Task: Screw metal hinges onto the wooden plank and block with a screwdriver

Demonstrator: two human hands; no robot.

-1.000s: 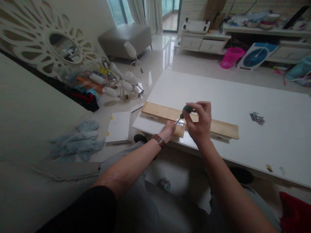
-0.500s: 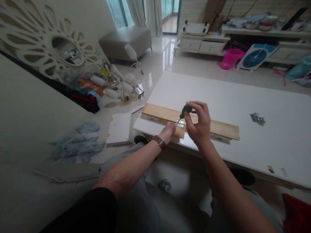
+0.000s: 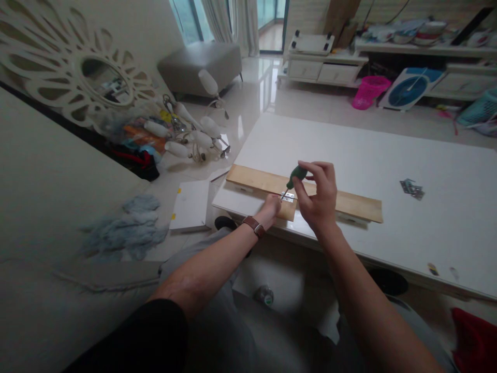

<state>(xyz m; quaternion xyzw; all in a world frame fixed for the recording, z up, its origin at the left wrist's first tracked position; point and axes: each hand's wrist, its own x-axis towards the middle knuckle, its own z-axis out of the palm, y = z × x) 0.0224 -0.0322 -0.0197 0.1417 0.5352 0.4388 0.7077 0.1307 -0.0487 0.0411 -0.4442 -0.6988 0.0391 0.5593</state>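
My right hand (image 3: 317,192) grips the green handle of a screwdriver (image 3: 297,176), its fingers curled around the upper end. The shaft slants down to the left, and its tip meets the left part of a silver metal hinge (image 3: 288,196). Beneath the hinge are a long wooden board (image 3: 256,179) and a short wooden piece (image 3: 286,211) at its near edge. Closed beside the screwdriver tip, my left hand (image 3: 272,205) rests at the left end of the short piece. What its fingers pinch is hidden. A brown-strapped watch (image 3: 254,227) is on my left wrist.
The boards lie along the near edge of a white tabletop (image 3: 349,155). Several metal hinges (image 3: 412,189) sit in a pile on the right. A white panel (image 3: 190,205), a grey cloth (image 3: 132,228) and a lamp with white shades (image 3: 202,139) are on the floor at left.
The screwdriver handle has turned slightly in my right hand, whose fingers have shifted a little. My left hand and the boards keep their places.
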